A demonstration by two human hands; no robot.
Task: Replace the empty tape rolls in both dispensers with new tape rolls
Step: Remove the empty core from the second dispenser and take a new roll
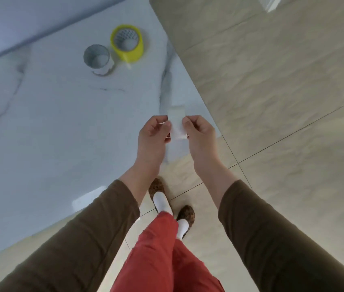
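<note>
Head view: the person looks down past both forearms at a pale strip of tape (177, 124) held between the hands, above the table's near corner.
Left hand (154, 135): thumb and fingers pinched together on the strip's left edge.
Right hand (198, 133): pinched on the strip's right edge, so the piece is stretched flat between the two hands.
Why held so: probably to keep a sticky offcut from folding onto itself; whether it is tape or a backing scrap is too blurred to tell.
Yellow tape roll (127, 42): a full-looking roll standing on end far back on the table, a loose tab trailing toward the viewer.
Grey core (97, 57): a bare ring just beside the yellow roll, likely a spent roll set aside.
Dispensers: none in view.
Why parked there: both rings sit well apart from the hands, leaving the near table free for work.
Table (51, 127): glossy white marble-look slab with dark veins and glare.
Floor (282, 91): large beige tiles with thin dark joints.
Person: brown sleeves, red trousers, patterned slippers over white socks.
</note>
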